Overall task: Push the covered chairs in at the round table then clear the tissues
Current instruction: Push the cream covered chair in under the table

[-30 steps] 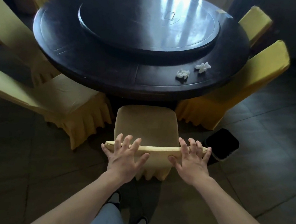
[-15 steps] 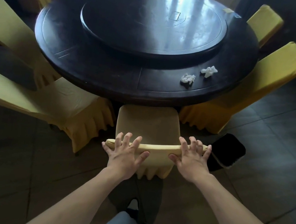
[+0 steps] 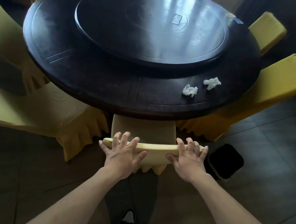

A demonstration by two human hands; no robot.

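Both hands lay flat on the top of a covered chair's back. The left hand (image 3: 122, 152) had its fingers spread out straight over the yellow cloth, with the thumb on the near side. The right hand (image 3: 187, 159) did the same near the other end, fingers straight and spread. Neither hand curled round anything; they only pressed on the chair back (image 3: 155, 147).

That chair's seat (image 3: 143, 128) went partly under the edge of the round table (image 3: 109, 88). The table was dark and shiny, with a big round turning plate (image 3: 151, 25) in its middle.

Two crumpled white tissues sat on the table's near right part. One tissue (image 3: 189, 90) was closer to the edge, and the other tissue (image 3: 211, 82) lay just beside it, further right.

More yellow covered chairs stood around the table, one on the left (image 3: 31, 107) and one on the right (image 3: 270, 90). A black bin (image 3: 226, 162) stood on the floor just right of the middle chair.
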